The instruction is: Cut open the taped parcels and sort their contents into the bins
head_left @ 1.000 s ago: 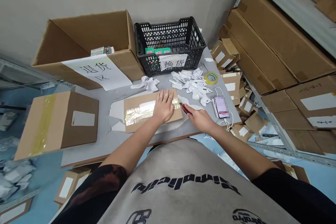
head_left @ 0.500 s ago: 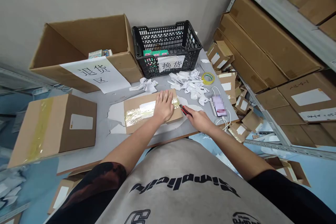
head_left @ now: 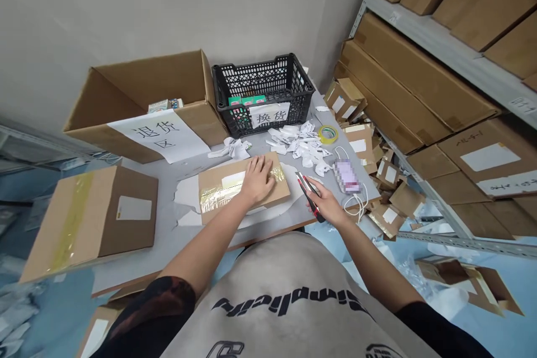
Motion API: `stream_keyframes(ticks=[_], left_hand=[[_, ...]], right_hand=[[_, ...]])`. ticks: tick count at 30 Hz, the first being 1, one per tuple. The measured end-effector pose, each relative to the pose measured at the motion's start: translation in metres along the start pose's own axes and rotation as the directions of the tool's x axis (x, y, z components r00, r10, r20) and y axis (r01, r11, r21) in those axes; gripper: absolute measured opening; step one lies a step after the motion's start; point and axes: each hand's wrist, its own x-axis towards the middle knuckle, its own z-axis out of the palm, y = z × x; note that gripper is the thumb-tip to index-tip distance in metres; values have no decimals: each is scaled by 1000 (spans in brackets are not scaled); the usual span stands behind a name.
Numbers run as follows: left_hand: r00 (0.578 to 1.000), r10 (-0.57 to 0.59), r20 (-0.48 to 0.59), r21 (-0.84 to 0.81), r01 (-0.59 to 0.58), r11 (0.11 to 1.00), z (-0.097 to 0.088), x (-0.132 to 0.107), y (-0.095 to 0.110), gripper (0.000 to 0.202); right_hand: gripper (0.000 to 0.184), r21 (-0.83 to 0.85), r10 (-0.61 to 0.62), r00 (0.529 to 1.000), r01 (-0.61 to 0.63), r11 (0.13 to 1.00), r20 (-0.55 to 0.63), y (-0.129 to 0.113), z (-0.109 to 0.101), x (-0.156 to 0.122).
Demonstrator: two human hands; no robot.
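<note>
L hand is spread flat on top of the cardboard box, palm down near its R end — pressing or resting, can't tell which. R hand is closed round a red-and-black cutter, held apart from the box, just off its R end, tip pointing away from the body. Hands are apart.

Box lies flat on the grey table nr the front edge, atop torn white sheeting; shiny yellowish tape runs along its top.

Beyond it: a heap of crumpled paper scraps, then a black crate w/ small green boxes inside. Tape roll sits R of the scraps; phone + white cable lie R of the R hand. Big open carton stands back L, a lettered sheet over its front — closed taped carton in front of that.
</note>
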Motion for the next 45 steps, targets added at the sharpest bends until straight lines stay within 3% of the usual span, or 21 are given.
stream_keyframes(ticks=[3,6,11,15,27,40,45], left_hand=[[983,76,166,16,-80,997,-17,1,-1,99],[931,81,355,55,-107,993,-29,11,1,137],[869,-13,495,114,-51,992,-33,33,9,145],[858,-57,511,142,-19,990,-33,37,14,144],[854,-3,520,140,-82,987,-34,41,14,147],[878,68,474,115,-138,984,-33,41,11,144],[898,60,437,46,-89,995,-30,29,10,145]], right_hand=[[65,136,-30,999,26,990,28,11,5,7],[67,186,-45,998,35,982,52,17,11,21],[61,166,-51,995,36,985,85,17,8,42],[59,139,-59,987,38,990,146,16,-2,52],[57,251,-47,972,-12,968,229,39,-24,79],[56,204,-74,945,8,979,320,15,-17,99],[52,81,-72,885,39,996,460,23,-44,88]])
